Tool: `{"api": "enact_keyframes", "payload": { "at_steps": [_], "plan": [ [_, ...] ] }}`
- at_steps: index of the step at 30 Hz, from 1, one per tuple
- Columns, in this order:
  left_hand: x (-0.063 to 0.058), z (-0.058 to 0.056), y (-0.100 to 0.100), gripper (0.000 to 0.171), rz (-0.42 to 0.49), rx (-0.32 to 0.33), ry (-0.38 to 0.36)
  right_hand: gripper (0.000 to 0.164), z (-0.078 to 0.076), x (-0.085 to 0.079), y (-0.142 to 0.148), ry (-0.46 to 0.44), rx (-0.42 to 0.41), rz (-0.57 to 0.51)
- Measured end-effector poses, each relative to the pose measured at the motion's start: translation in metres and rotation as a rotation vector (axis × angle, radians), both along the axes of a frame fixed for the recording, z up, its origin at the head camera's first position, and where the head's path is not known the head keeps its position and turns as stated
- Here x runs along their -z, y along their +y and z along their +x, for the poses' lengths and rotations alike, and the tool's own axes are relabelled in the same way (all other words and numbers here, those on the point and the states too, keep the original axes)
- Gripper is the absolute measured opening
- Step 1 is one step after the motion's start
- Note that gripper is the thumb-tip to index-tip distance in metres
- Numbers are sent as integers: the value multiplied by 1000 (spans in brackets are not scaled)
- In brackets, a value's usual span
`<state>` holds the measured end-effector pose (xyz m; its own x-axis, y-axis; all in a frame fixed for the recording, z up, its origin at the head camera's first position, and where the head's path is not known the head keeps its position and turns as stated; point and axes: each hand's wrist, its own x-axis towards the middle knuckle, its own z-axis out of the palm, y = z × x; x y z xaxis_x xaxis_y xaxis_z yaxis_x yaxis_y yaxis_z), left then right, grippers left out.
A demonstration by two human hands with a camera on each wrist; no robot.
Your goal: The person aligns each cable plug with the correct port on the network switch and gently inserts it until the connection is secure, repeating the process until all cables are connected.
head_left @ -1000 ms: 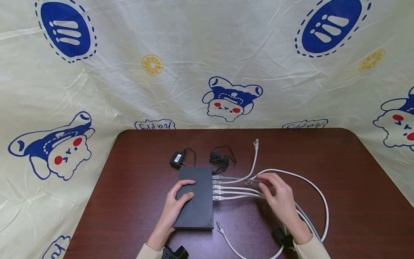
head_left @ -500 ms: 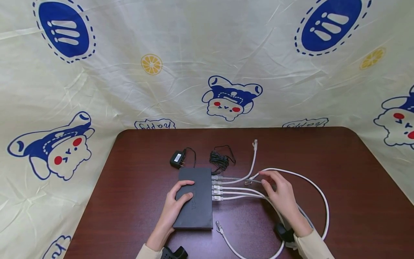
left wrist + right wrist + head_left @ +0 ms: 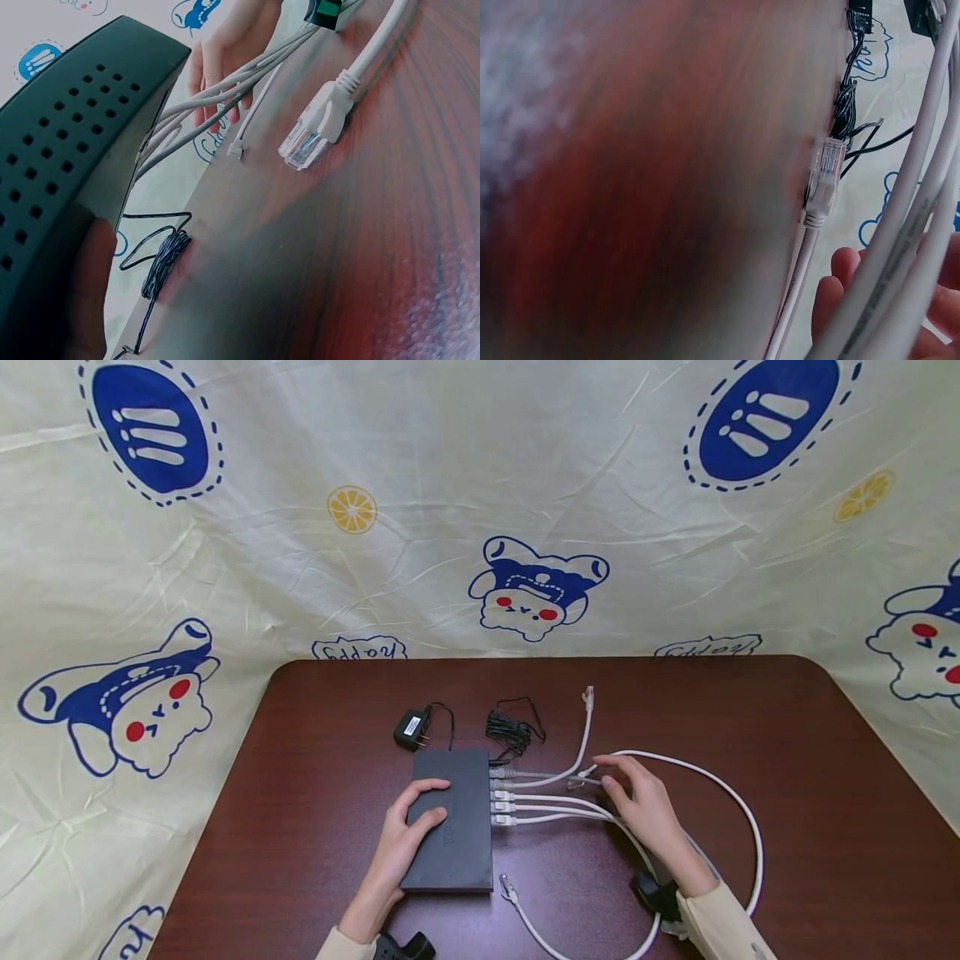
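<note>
My left hand (image 3: 408, 827) grips a dark grey network switch (image 3: 468, 852), thumb and index finger lying over its top. In the left wrist view its vented face (image 3: 67, 127) and one finger (image 3: 94, 300) show. Several white Ethernet cables (image 3: 555, 807) and a grey Ethernet cable (image 3: 536, 774) run from its right-side ports. My right hand (image 3: 645, 802) is at these cables, fingers loosely bent, with a gap between thumb and index finger. The grey cable passes by the thumb. In the right wrist view, cables (image 3: 907, 247) cross in front of the fingers (image 3: 844, 266).
A black power adapter (image 3: 411, 729) and its bundled cord (image 3: 510, 733) lie behind the switch. Loose cable plugs sit near its front right corner (image 3: 508, 889) and farther back (image 3: 588, 697). The brown table (image 3: 825, 827) meets a printed cloth (image 3: 420, 568) at its far edge.
My right hand has shifted slightly left and up beside the cables, and the cables near its wrist have moved. The far loose plug has shifted slightly left. My left hand stays on the switch.
</note>
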<state>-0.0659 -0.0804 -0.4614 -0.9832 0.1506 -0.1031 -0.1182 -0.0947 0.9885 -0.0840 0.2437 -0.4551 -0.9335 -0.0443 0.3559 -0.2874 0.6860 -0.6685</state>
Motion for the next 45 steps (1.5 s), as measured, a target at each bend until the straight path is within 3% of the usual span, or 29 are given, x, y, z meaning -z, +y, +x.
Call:
{"api": "enact_keyframes", "payload": {
  "at_steps": [25,35,45],
  "plan": [
    [2,0,0,30,-18,-12,3,28,-15,5,3,-223,-115,-37],
    [1,0,0,30,-15,-9,4,29,-18,7,2,-167,-77,17],
    [2,0,0,30,-15,-7,2,29,-18,6,2,-187,-56,10]
  ]
}}
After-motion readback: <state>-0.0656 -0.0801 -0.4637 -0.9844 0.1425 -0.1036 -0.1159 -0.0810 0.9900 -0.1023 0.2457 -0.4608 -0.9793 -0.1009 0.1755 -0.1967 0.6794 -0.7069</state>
